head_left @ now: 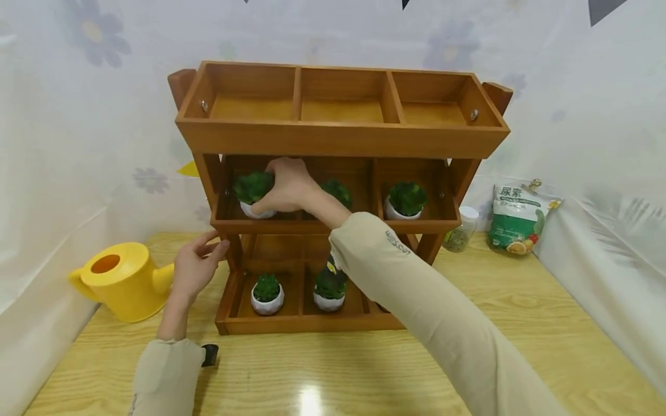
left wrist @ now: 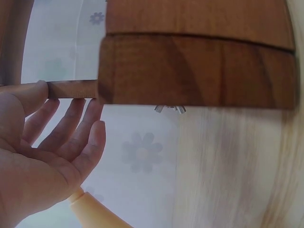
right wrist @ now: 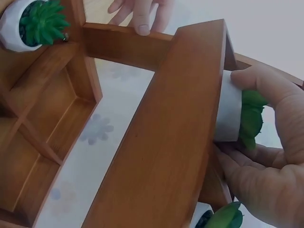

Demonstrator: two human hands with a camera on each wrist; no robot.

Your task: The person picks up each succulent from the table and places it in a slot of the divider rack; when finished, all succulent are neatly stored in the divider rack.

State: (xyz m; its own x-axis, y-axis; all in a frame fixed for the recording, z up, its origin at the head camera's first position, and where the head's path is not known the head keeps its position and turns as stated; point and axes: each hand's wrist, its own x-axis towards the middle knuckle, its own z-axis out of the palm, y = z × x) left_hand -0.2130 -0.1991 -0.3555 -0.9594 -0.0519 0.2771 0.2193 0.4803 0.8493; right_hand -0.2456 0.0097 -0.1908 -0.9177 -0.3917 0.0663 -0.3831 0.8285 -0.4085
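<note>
A brown wooden three-tier shelf stands before me. My right hand grips a small potted succulent by its white pot, in the left compartment of the middle tier. In the right wrist view, thumb and fingers span that pot just behind the tier's front board. My left hand holds the shelf's left upright, thumb on one side of the wood and fingers on the other. Another potted succulent, partly hidden by my right forearm, sits mid-tier, and one sits at right.
The bottom tier bears white-potted plants at left and middle; my right sleeve hides its right part. A yellow watering can stands left of the shelf. At right are a lidded jar and a clipped green-and-white bag.
</note>
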